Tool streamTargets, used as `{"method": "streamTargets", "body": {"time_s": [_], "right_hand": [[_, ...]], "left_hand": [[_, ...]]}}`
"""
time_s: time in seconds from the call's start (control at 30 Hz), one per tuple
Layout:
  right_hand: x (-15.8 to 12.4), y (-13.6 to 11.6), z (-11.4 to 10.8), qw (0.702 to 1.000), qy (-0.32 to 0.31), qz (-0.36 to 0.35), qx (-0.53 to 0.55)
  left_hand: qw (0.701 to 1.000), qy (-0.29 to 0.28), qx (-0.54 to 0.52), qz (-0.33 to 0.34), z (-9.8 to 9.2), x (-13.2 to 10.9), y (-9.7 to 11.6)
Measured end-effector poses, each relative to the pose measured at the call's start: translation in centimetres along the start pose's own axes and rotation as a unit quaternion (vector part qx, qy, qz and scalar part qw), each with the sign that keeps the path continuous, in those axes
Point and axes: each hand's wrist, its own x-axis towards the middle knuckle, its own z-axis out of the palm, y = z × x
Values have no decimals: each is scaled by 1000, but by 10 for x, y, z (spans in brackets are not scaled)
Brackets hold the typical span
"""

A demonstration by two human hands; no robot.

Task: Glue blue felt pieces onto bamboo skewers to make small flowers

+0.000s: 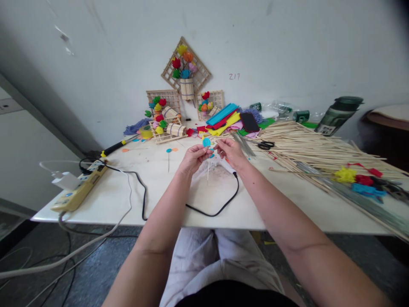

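Two hands [194, 158] nearly together (forearms [169, 192] outstretched), left in a pinch on a blue disc [206, 142], right [232, 152] with hold unclear.

You work at the table [159, 183] of a craft workshop: pale sticks [303, 147] spread right of your fingers [200, 150], coloured sheets [225, 117] pile just beyond, and flower-decked lattice panels [200, 76] line the wall [275, 55] farther back.

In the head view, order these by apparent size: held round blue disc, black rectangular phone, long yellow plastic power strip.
Largest: long yellow plastic power strip
Next: black rectangular phone
Smallest: held round blue disc
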Motion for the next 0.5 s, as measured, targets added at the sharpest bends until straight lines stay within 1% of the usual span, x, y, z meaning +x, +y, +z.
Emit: {"method": "streamTargets", "body": {"time_s": [0.07,0.17,0.23,0.3,0.4,0.5], "right_hand": [[-3,-1,1,999,-18,46,-23],[-9,-4,6,991,-71,101,-42],[-13,-4,11,988,-95,105,-56],[-17,-3,17,987,-103,96,-73],[-19,1,22,987,-98,92,-90],[-19,4,25,987,-83,94,-100]], "left_hand": [[999,28,-3,24,-3,3,0],[997,57,-18,56,-7,6,0],[995,72,-26,71,-9,8,-1],[993,82,-32,83,-9,8,-1],[991,91,-27,94,-9,8,-1],[991,102,-16,89,-8,8,-1]]}}
